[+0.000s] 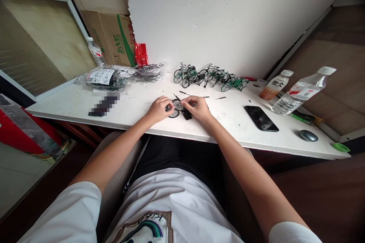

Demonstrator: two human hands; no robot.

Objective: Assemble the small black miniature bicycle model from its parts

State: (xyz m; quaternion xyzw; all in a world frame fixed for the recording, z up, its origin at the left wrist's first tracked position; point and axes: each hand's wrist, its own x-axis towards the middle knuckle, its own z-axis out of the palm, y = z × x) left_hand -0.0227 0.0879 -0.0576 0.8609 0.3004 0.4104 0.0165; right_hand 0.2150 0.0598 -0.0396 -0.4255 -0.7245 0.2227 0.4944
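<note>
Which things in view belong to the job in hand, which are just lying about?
Likely part of the job:
small spoked wheels at the left hand and right hand
miniature bicycles behind
plastic bags of parts

Apparently just lying about:
phone
mouse
drink bottle
water bottles
cardboard box

Black phone [261, 119] lying near a grey mouse [308, 135]

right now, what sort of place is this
Possibly a home workspace: miniature bicycles sit along the back of the white table, plastic bags lie towards its left end, and a phone rests on the right.
</note>
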